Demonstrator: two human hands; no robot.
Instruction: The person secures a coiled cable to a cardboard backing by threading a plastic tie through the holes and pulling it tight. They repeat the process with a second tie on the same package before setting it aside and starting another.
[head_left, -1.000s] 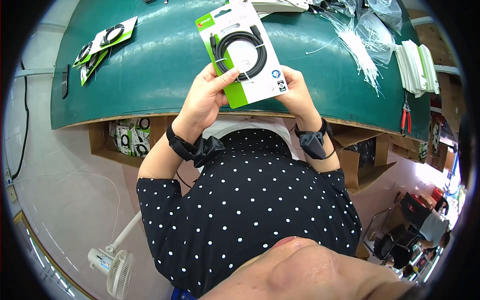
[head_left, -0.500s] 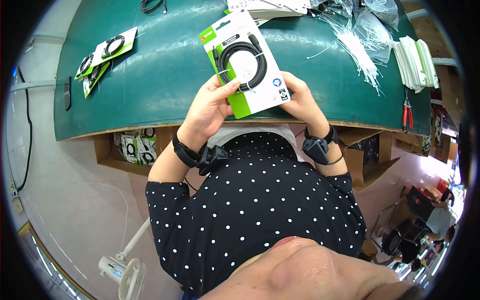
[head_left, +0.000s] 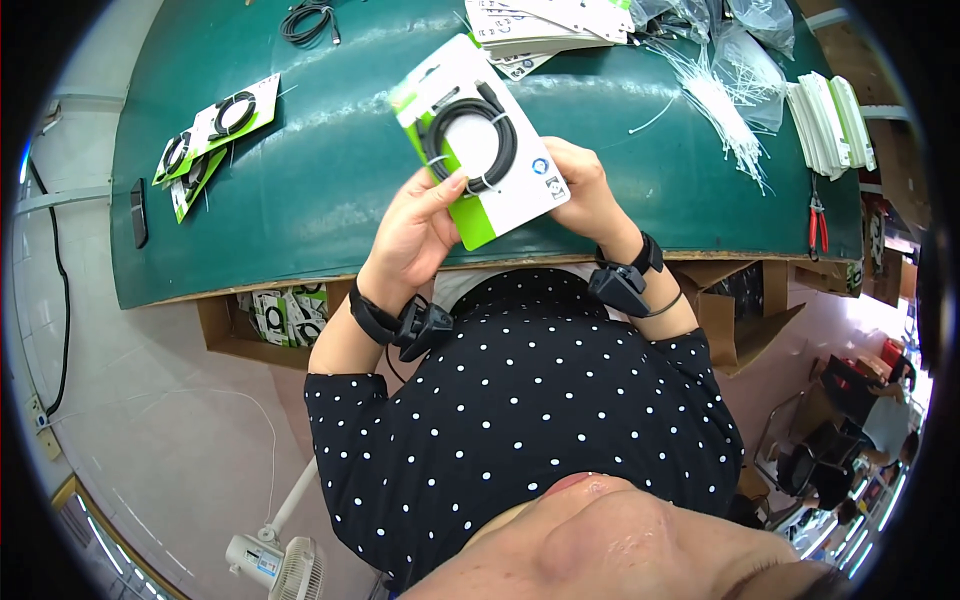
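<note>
Hands [head_left: 411, 232] hold a card [head_left: 478, 140] bearing coiled black cable [head_left: 508, 145], the right apparently from behind

A black shirt [head_left: 540, 400] carries round white dots; its sleeves [head_left: 345, 400] are short, and white cloth [head_left: 462, 287] shows past its hem at 12 o'clock. From its middle, the left wristband [head_left: 372, 318], black, sits at 10 o'clock, the matching right wristband [head_left: 653, 252] at 1; each bears a dark box [head_left: 618, 288].
</note>
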